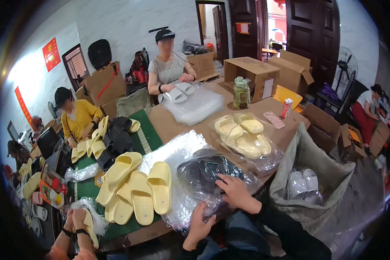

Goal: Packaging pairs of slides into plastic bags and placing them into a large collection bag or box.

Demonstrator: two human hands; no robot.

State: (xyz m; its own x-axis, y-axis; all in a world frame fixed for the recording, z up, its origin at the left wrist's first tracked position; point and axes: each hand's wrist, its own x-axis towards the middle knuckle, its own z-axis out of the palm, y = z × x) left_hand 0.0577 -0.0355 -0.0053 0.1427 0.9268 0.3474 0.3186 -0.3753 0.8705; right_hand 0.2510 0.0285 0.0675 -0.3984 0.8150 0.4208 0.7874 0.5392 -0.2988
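Note:
A clear plastic bag with dark slippers inside lies in front of me at the table's near edge. My right hand rests on the bag's right side, its bent fingers gripping the film. Beside the bag's lower edge is my left hand, its thumb apart from the fingers. A stack of clear plastic bags spreads beneath and to the left. Several loose pale yellow slippers lie left of the stack. Beyond my right hand sit bagged yellow slippers.
A woven sack holding bagged grey slippers stands at the right. Across the table a person handles white slippers. Another person's hands hold a yellow slipper at lower left. A green bottle and phone stand farther back.

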